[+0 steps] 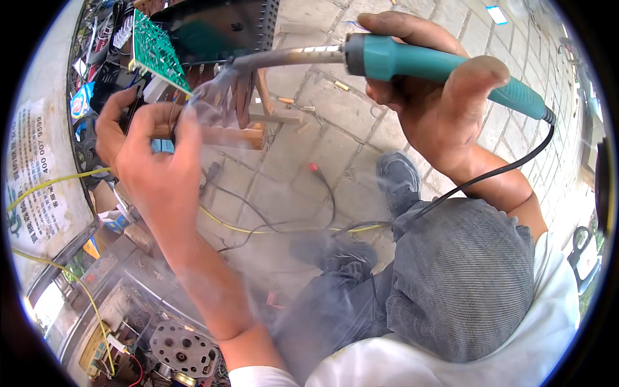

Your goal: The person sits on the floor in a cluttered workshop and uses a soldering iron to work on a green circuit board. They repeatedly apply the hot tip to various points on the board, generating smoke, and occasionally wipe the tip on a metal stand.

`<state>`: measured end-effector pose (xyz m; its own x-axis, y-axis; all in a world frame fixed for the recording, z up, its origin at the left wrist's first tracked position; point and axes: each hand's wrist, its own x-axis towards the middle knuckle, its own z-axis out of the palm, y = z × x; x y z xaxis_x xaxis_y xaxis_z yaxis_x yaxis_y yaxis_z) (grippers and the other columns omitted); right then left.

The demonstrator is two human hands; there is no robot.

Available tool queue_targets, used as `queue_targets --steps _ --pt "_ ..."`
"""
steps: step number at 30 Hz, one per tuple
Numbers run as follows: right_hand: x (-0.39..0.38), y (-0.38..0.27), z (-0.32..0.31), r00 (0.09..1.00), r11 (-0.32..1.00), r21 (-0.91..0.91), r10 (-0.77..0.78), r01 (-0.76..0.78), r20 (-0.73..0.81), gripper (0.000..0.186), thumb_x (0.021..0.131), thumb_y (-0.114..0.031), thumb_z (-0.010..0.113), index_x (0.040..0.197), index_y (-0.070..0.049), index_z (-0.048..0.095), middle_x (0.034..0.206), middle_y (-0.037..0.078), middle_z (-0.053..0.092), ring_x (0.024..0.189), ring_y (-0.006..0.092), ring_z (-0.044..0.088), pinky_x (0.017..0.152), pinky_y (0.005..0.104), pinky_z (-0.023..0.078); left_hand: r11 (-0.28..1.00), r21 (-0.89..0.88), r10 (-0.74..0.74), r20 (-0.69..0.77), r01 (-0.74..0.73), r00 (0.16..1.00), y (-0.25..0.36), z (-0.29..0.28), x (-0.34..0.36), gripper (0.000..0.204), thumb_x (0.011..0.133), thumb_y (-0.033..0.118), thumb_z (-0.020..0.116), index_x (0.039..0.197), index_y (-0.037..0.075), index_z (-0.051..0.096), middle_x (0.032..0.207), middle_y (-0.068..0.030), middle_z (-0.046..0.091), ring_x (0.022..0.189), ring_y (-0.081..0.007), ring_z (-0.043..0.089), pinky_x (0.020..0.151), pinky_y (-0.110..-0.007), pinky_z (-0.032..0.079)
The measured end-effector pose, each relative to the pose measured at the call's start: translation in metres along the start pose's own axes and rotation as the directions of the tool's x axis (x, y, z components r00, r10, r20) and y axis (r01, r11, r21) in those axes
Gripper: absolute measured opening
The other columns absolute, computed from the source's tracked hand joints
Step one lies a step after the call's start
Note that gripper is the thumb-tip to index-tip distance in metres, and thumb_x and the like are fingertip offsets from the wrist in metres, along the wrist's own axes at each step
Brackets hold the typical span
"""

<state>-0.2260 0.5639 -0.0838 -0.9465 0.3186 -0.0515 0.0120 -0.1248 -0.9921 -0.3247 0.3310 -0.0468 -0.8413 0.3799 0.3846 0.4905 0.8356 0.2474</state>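
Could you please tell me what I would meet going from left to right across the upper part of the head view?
Blue-and-white packet → green circuit board → soldering iron's metal barrel → teal handle, held in the right hand.

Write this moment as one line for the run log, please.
right hand: holds soldering iron | left hand: below green circuit board | smoke: near board's lower corner
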Motion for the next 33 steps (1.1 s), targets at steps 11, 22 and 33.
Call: queue_targets --steps 11,22,33 --pt "0.011 -0.001 0.001 0.985 0.982 0.089 -0.17 0.169 0.005 0.101 0.075 -0.085 0.029 0.135 -0.006 0.044 0.084 0.01 0.06 0.062 0.0151 0.05 0.058 0.0285 0.045 0.957 -0.223 0.2 0.044 -0.186 0.979 -0.002 0.008 0.017 0.01 0.072 0.001 0.066 0.078 -0.002 0.059 0.107 -0.012 0.062 0.087 -0.0301 0.06 0.074 -0.032 0.048" --pt "0.004 0.012 -0.008 1.0 0.974 0.226 0.011 -0.007 -0.015 0.099 0.076 -0.083 0.035 0.126 0.002 0.048 0.086 0.013 0.06 0.061 0.0179 0.05 0.054 0.0305 0.042 0.923 -0.297 0.275 0.06 -0.246 0.96 -0.014 0.005 0.018 0.01 0.074 -0.002 0.064 0.082 -0.001 0.058 0.109 -0.0068 0.064 0.07 -0.0263 0.06 0.062 -0.032 0.048" --pt "0.001 0.008 0.001 0.997 0.982 0.174 -0.068 0.073 -0.034 0.079 0.088 -0.07 0.035 0.126 -0.002 0.048 0.085 0.011 0.058 0.059 0.0189 0.045 0.057 0.0324 0.037 0.908 -0.301 0.313 0.024 -0.291 0.95 -0.029 0.006 0.017 0.011 0.074 -0.003 0.064 0.084 -0.001 0.059 0.113 -0.0096 0.064 0.084 -0.025 0.063 0.072 -0.029 0.051"
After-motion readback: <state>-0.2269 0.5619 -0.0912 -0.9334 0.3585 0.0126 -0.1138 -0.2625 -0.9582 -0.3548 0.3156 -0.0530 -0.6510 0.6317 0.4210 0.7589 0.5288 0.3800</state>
